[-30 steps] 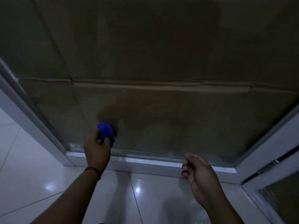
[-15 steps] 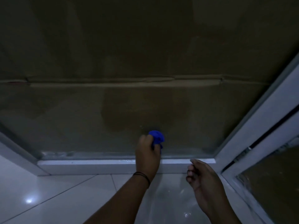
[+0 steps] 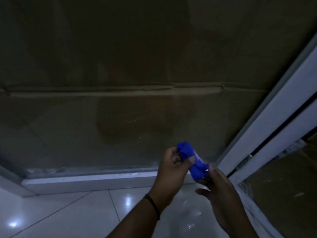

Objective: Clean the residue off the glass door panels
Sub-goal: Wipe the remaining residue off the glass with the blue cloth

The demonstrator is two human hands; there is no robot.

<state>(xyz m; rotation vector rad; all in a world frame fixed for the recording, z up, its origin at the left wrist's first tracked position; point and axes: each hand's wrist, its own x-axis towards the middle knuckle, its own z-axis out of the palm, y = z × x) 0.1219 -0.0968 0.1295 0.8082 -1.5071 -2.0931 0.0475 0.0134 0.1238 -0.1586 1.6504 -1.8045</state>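
blue cloth (image 3: 192,159) | both hands | white frame (image 3: 267,134) right

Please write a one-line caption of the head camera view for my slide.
Both hands, left and right, hold a blue cloth near the bottom of a smeared glass door panel.

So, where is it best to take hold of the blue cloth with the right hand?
Probably the lower right end of the blue cloth, coming from the right. The left hand already pinches its upper bunched part, and the free end points toward the right hand.
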